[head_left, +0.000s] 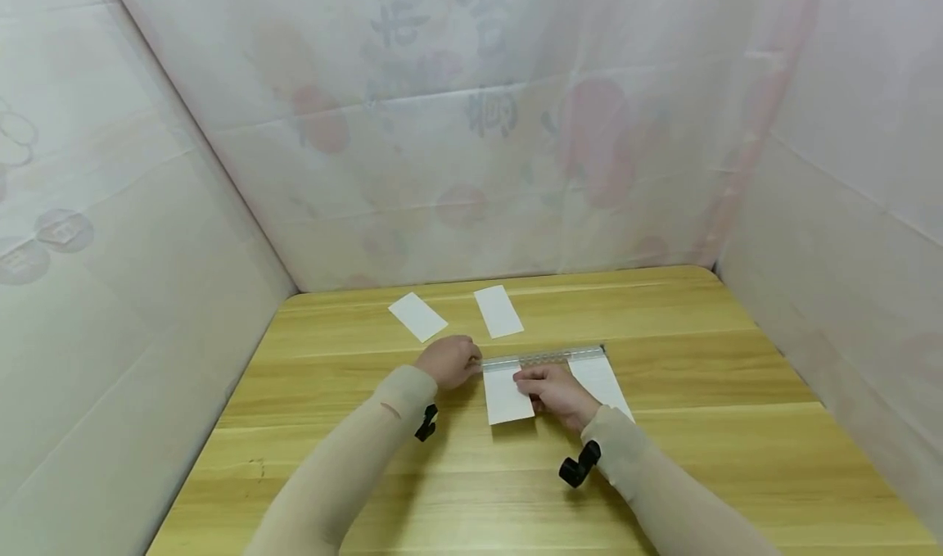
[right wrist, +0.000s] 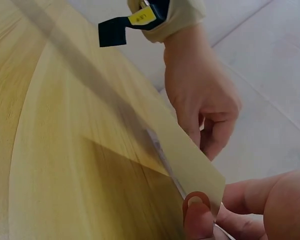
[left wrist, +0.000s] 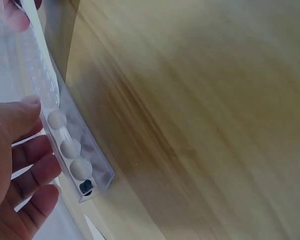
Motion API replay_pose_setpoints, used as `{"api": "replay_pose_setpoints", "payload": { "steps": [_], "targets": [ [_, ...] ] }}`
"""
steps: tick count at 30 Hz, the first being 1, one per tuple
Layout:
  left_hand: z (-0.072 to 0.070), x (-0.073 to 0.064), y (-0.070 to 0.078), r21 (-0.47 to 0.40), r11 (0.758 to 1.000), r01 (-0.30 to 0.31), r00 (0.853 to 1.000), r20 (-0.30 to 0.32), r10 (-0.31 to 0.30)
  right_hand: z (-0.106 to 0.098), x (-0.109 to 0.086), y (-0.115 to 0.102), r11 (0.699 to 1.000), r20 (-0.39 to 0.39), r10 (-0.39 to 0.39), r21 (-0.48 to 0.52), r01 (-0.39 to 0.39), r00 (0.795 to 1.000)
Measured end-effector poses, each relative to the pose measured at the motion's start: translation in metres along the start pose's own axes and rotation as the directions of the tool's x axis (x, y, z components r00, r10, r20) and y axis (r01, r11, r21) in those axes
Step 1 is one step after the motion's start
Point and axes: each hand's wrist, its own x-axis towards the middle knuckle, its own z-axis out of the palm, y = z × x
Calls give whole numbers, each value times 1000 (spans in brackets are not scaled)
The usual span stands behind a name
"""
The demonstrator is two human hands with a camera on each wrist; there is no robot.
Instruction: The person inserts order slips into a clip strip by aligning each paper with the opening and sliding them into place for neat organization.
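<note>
Cards [head_left: 498,311] lie loose on the table [head_left: 479,490], beyond a clear strip [head_left: 545,358]. The left hand [head_left: 448,361] pinches its left end; the right hand [head_left: 556,392] pinches a white card [head_left: 505,400] at it, partly hiding another card [head_left: 600,380]. Faint characters mark the back cloth [head_left: 412,171]; the yellow label [right wrist: 142,16] is unreadable.

The table [head_left: 457,499] has a yellow-brown wood-grain top with rounded far corners and a few small dark marks [head_left: 255,464] toward its left side. Near the far edge, two white cards lie flat, slightly apart; the left card [head_left: 418,317] slants more than the right card [head_left: 498,311].
</note>
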Motion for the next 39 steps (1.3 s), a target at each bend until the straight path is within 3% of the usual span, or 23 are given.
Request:
{"api": "replay_pose_setpoints", "payload": {
  "steps": [8, 12, 18, 25, 39],
  "targets": [
    [2, 8, -3, -63, 996, 62, 998, 4, -62, 2, -1, -2, 1000, -19, -2, -1, 2, 1000],
    [0, 8, -1, -32, 996, 80, 997, 13, -80, 4, 0, 0, 1000, -27, 0, 15, 1, 1000],
    [-7, 9, 4, 21, 998, 58, 997, 39, -59, 6, 2, 3, 1000, -42, 4, 14, -3, 999],
    [-9, 13, 7, 70, 993, 97, 990, 93, -103, 7, 1, 2, 1000, -50, 4, 9, -4, 999],
    [-9, 18, 9, 85, 990, 114, 987, 104, -122, 2, 3, 8, 1000, -86, 0, -19, -2, 996]
  ]
}}
